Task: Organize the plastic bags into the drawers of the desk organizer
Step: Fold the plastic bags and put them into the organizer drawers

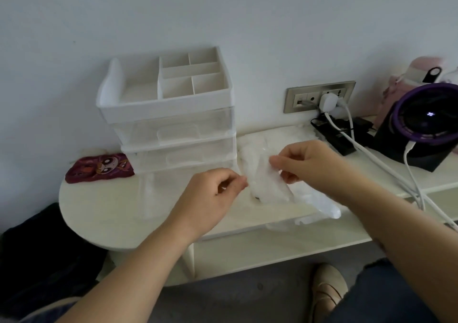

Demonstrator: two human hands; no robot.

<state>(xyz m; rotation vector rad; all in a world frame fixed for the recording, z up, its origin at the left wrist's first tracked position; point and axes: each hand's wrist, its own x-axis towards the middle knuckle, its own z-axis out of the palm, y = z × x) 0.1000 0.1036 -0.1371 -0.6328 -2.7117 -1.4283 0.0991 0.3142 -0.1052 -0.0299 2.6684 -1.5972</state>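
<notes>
A white desk organizer (171, 117) stands on the white desk (99, 206), with an open divided tray on top and clear drawers below. The lowest drawer (148, 194) looks pulled out toward me. Between my hands hangs a clear plastic bag (267, 186), just right of the organizer. My left hand (213, 194) pinches its left edge with curled fingers. My right hand (307, 161) pinches its upper right part. More crumpled plastic bags (277, 142) lie in a heap behind, against the wall.
A maroon cartoon pouch (99, 168) lies left of the organizer. A wall socket (319, 96) holds a white plug whose cables (386, 169) run across the desk's right side. A purple-and-black fan (426, 124) and a pink bottle (409, 80) stand at far right.
</notes>
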